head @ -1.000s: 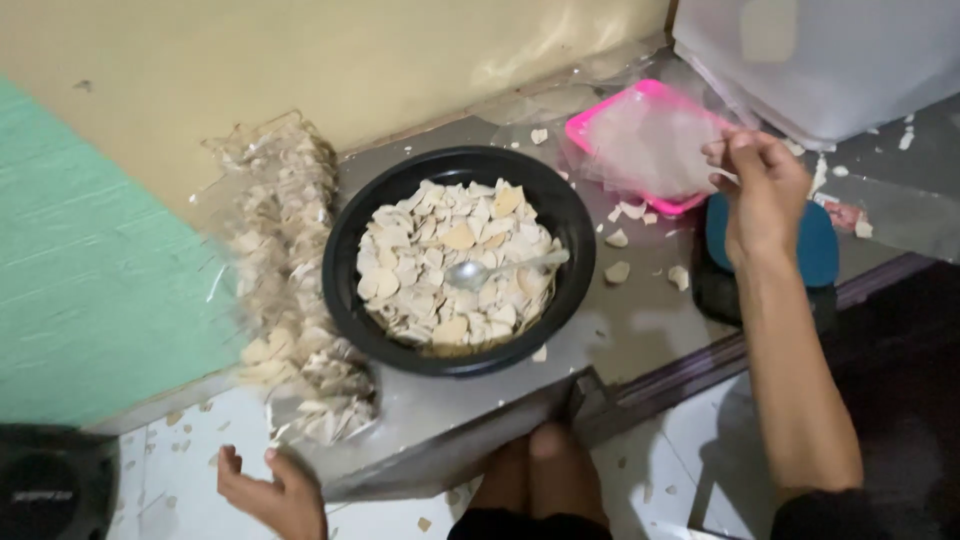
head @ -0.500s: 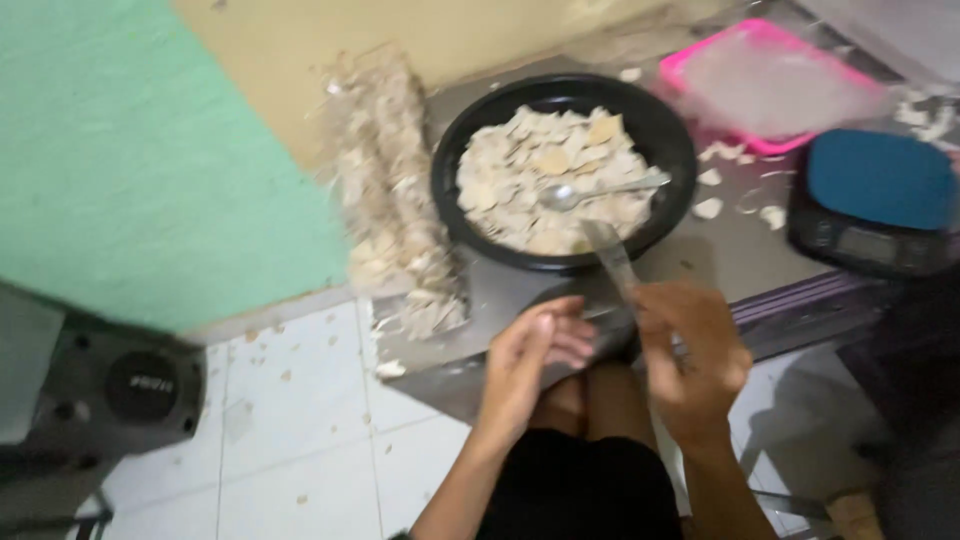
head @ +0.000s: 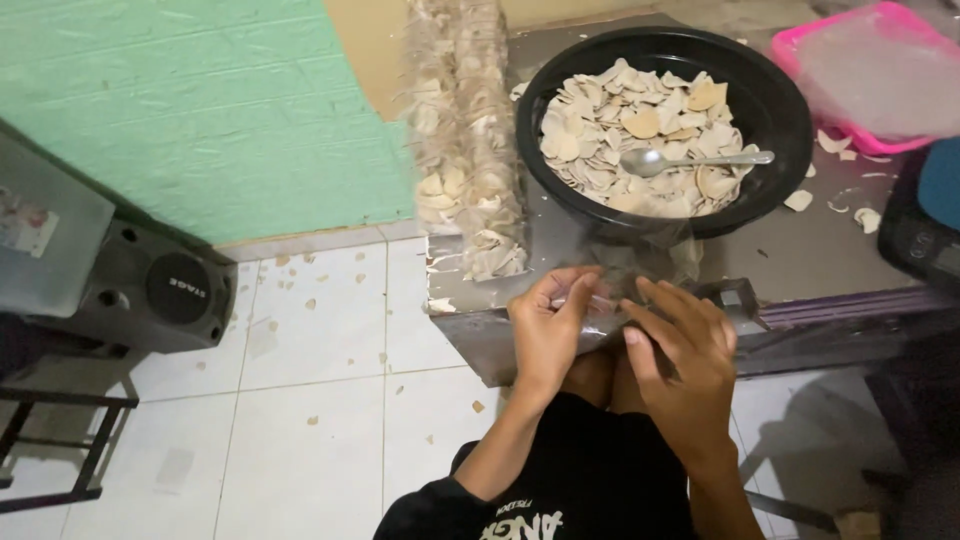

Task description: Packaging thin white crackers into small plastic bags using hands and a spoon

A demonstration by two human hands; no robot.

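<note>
Hands over the near edge of the low metal desk (head: 800,255), head view: the left hand (head: 548,325) and the right hand (head: 682,352) both pinch a thin clear plastic bag (head: 640,262), fingers closed on the film, working at its mouth. The bag sits right between them, just below the black bowl (head: 780,120).

Risk, as I judge it: that film is slick and flimsy, so it could slip from the fingertips or tear if the pull is uneven. The bowl is heaped with pale, thin, curled chips (head: 625,130), brittle-looking, and a steel spoon (head: 690,160) lies on top; a knock with a wrist could scatter more.

Crumbs already dot the white floor tiles (head: 300,340). Beside the bowl lies a long row of packed clear bags (head: 465,140), crinkly and glossy. A pink tray (head: 870,75) sits far right.
</note>
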